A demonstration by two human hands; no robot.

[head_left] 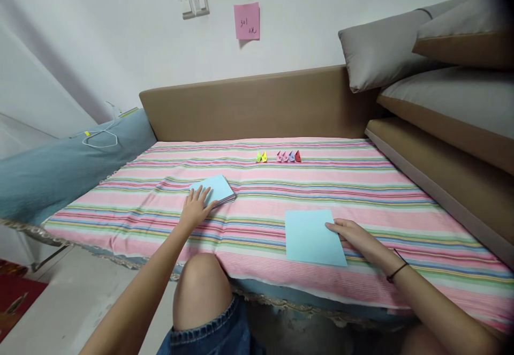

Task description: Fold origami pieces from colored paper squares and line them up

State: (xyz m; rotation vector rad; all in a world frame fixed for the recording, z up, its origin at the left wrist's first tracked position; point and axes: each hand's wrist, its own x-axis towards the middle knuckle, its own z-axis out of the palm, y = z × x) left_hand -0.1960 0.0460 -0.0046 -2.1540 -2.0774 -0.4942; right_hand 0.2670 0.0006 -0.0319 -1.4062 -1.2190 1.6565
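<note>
1. Left hand [195, 206] lay open, fingers spread, on the near-left part of the paper stack [219, 188]; the stack sat left of centre on the striped cloth [249, 229], its edges slightly uneven; judged risk: a sideways push could fan the sheets, since only the fingers steadied them.
2. Right hand [348, 233] pinched the right edge of the light-blue sheet [313, 237], thumb on top, other fingers mostly hidden; the sheet lay right of the stack, well apart from it, near the cloth's front edge; judged risk: a tight pinch could crease that edge.
3. The cloth showed wrinkles around the stack; judged risk: a soft, uneven base could give crooked creases if paper were pressed there.
4. Yellow folded pieces [264, 157] and pink, purple and red folded pieces [285, 157] stood farther back, beyond both hands; judged risk: a tug on the cloth could topple them, being small and light.
</note>
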